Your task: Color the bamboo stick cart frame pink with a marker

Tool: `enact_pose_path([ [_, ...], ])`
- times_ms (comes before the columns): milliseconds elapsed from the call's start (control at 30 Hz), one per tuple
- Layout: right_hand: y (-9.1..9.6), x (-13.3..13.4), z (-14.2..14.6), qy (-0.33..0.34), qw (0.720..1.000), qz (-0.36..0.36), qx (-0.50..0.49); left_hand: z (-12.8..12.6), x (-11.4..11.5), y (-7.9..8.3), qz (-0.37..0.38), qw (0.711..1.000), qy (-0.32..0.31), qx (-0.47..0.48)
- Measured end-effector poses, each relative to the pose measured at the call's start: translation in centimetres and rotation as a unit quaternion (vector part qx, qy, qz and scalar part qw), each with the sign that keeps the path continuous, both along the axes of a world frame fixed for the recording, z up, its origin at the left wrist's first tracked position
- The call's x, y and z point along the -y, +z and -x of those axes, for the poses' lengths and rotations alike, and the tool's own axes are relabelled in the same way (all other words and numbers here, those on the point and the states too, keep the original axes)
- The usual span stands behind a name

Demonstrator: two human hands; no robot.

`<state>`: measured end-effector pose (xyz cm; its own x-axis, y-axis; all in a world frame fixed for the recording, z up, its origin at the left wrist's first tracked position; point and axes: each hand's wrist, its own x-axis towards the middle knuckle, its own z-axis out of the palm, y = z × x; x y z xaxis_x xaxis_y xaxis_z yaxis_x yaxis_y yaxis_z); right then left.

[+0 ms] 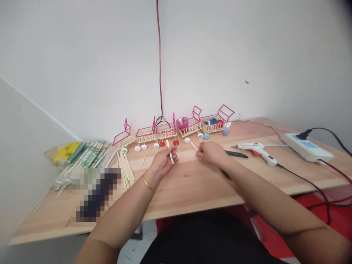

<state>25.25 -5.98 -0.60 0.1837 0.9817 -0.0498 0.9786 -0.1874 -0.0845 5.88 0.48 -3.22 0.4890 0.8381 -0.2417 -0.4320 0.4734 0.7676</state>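
Note:
My left hand [164, 160], with a gold bangle at the wrist, is closed on a short pale wooden stick [170, 152] held upright between thumb and fingers; it may be more than one piece. A thin wooden strip [194, 146] pokes out from my right hand [210, 153], which pinches it above the table. Behind both hands stands a row of miniature stick-built carts with pink handles, among them a cart [189, 128] carrying a pink bowl [182, 123]. Red, white and blue bottle caps serve as their wheels, like the red cap [176, 142]. Dark-handled pliers or cutters [237, 154] lie partly hidden beyond my right forearm.
A white glue gun [257, 151] lies at the right, its cord running over the table edge. Behind it sits a power strip [308, 147]. At the left are loose sticks [125, 170], packaged chopsticks [92, 156], a yellow bag [67, 153] and a blurred-out dark object [97, 196].

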Motion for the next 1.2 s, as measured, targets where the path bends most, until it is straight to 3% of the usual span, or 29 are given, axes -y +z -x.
enact_pose_path([
  [133, -0.5, -0.7, -1.3, -0.042, 0.999, 0.005, 0.005, -0.2, 0.5, 0.0, 0.006, 1.000, -0.028, -0.004],
  [400, -1.4, -1.4, -0.2, -0.036, 0.999, -0.015, -0.034, -0.1, 0.7, -0.2, 0.000, 0.997, -0.073, 0.014],
  [667, -1.6, -1.4, 0.4, 0.070, 0.978, -0.131, -0.150, -0.3, 0.9, -0.2, -0.009, 0.997, -0.065, 0.036],
  [800, -2.2, -1.9, -0.2, 0.024, 0.976, -0.164, -0.138, -0.2, 0.7, -0.2, -0.046, 0.997, -0.052, 0.021],
  [933, -2.7, -2.1, -1.1, -0.001, 0.973, -0.194, -0.126, 0.0, 0.7, 0.0, -0.071, 0.990, -0.124, 0.001],
  [1000, -2.6, -1.9, -0.9, 0.055, 0.953, -0.232, -0.186, 0.0, 0.9, -0.1, -0.086, 0.983, -0.159, -0.022],
  [1067, -2.5, -1.6, -0.3, 0.143, 0.908, -0.249, -0.305, 0.0, 1.1, -0.3, -0.113, 0.975, -0.184, -0.050],
  [1133, -2.3, -1.2, 0.4, 0.208, 0.859, -0.216, -0.414, -0.1, 1.3, -0.7, -0.146, 0.965, -0.203, -0.078],
  [1200, -2.1, -1.0, 0.8, 0.221, 0.836, -0.173, -0.472, -0.2, 1.3, -1.0, -0.178, 0.956, -0.210, -0.099],
])
